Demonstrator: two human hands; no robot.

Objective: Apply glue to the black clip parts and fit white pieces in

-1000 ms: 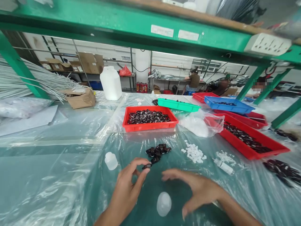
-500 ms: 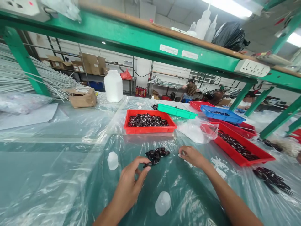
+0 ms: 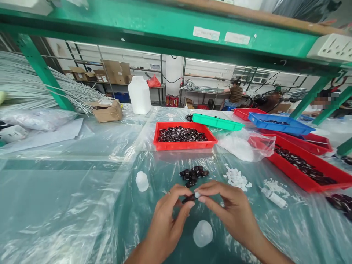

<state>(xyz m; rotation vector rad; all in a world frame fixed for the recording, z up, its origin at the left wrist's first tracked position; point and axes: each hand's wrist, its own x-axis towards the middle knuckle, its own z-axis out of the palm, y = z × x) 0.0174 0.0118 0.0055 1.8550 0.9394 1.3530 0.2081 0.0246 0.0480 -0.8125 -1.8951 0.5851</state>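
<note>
My left hand (image 3: 167,216) pinches a small black part (image 3: 188,199) between thumb and fingers. My right hand (image 3: 228,209) meets it from the right, its fingertips pinching a tiny white piece (image 3: 197,194) against the black part. Just beyond my fingers lies a small heap of black parts (image 3: 193,173), and to its right a scatter of white pieces (image 3: 236,179). A translucent cap (image 3: 202,233) rests on the plastic sheet between my wrists.
A red tray (image 3: 184,145) full of black parts sits straight ahead, with green (image 3: 217,123), blue (image 3: 279,124) and long red trays (image 3: 310,172) to the right. A small white bottle (image 3: 142,181), a white jug (image 3: 139,95) and a cardboard box (image 3: 107,110) stand left. A green shelf beam (image 3: 165,25) hangs overhead. Other people work far behind.
My right hand came back from the white pieces to my left hand, now carrying a white piece. The left hand kept its black part.
</note>
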